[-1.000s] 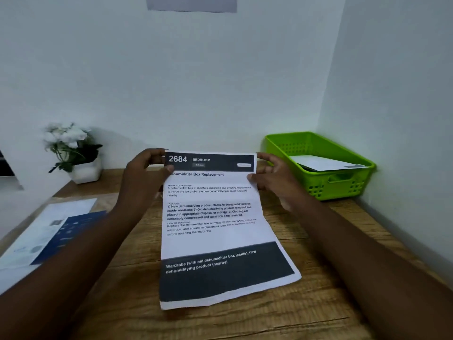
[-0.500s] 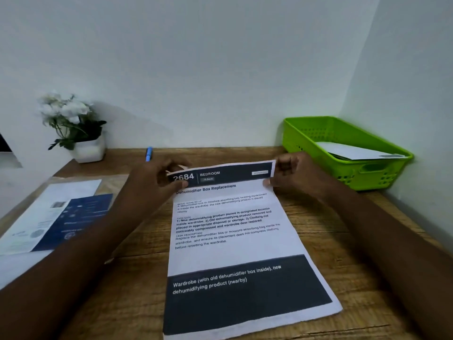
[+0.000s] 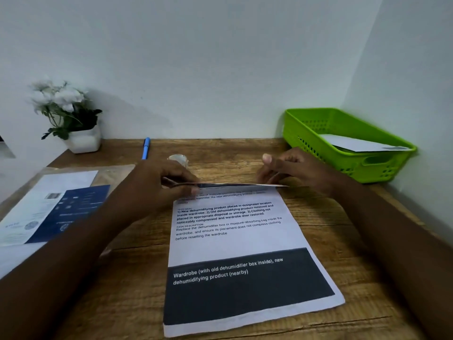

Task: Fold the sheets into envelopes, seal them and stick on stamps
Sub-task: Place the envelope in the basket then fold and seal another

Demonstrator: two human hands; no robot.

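Note:
A printed white sheet (image 3: 235, 244) with a dark band near its lower end lies on the wooden desk (image 3: 343, 231) in front of me. Its far edge is lifted and bent over toward me, seen almost edge-on. My left hand (image 3: 159, 182) pinches the far left corner of the sheet and my right hand (image 3: 294, 168) pinches the far right corner. A white envelope (image 3: 355, 143) lies in the green basket (image 3: 318, 119) at the right.
A blue pen (image 3: 146, 148) and a small clear roll (image 3: 179, 159), partly hidden by my left hand, lie at the back of the desk. A white potted flower (image 3: 71, 119) stands back left. Printed papers (image 3: 49, 207) lie on the left. Walls close the back and right.
The sheet's top edge, held upright a second ago, has come down and is folding over toward me. The view has tilted down, showing the pen and roll.

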